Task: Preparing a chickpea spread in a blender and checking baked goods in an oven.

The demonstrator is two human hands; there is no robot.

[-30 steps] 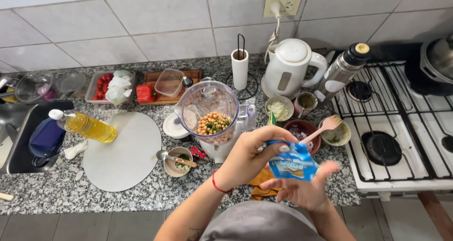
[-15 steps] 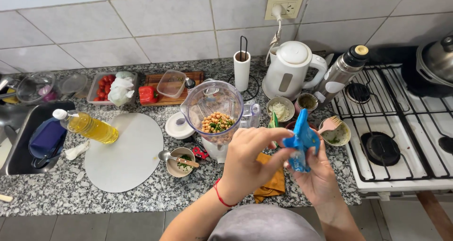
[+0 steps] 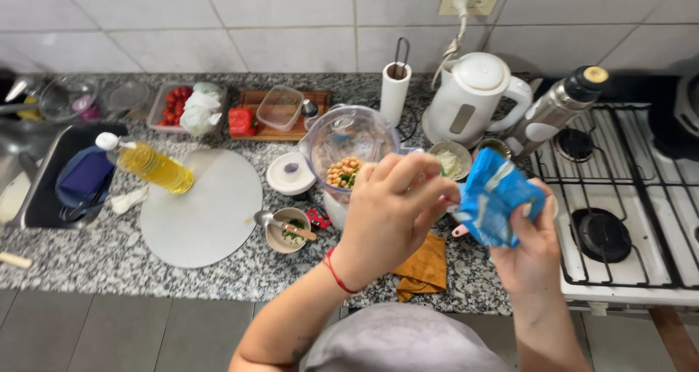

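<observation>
1. Two hands meet above the front edge of the speckled stone surface (image 3: 87,259), both busy with one blue packet (image 3: 496,201).
2. The right hand (image 3: 531,244) is closed around the lower part of the blue packet, holding it up in the air, crumpled, just beside the stove (image 3: 641,197).
3. The left hand (image 3: 389,215), with a red cord at the wrist, has its fingers curled and pinches the packet's near edge.
4. Behind the left hand stands a clear blender jar (image 3: 348,150) with chickpeas and green bits inside; its white lid (image 3: 290,174) lies just beside it.
5. A folded orange cloth (image 3: 422,266) lies on the surface under the hands.
6. To the left, a bottle of yellow oil (image 3: 149,164) lies across a round white board (image 3: 207,212), near a small bowl with a spoon (image 3: 285,230).
7. A white kettle (image 3: 473,99) and a metal flask (image 3: 557,110) stand at the back.
</observation>
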